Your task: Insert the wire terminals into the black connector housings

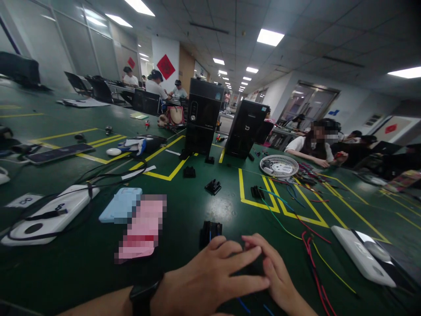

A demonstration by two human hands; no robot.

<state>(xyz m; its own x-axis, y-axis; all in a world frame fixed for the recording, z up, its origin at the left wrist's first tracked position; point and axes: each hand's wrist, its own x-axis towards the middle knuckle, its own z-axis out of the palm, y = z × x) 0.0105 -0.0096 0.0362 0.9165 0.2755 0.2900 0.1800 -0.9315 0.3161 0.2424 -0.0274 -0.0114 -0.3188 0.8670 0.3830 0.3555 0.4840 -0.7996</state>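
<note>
My left hand, with a black watch band at the wrist, reaches in from the lower left. Its two fingers nearest the black part are bent; two others stretch apart toward the right. Their tips meet my right hand, whose fingers and thumb close around that spot. Anything pinched there is hidden. Just beyond the left knuckles sits a small black plastic part with blue wire in it. Blue wire also shows beneath the hands. Similar black parts, a pronged one and another, lie farther off.
Left of me lie a pink blurred item, a light-blue case and a white power bank. Red, green and yellow wires spread right, near a white device. Behind stand black computer towers and a white basket.
</note>
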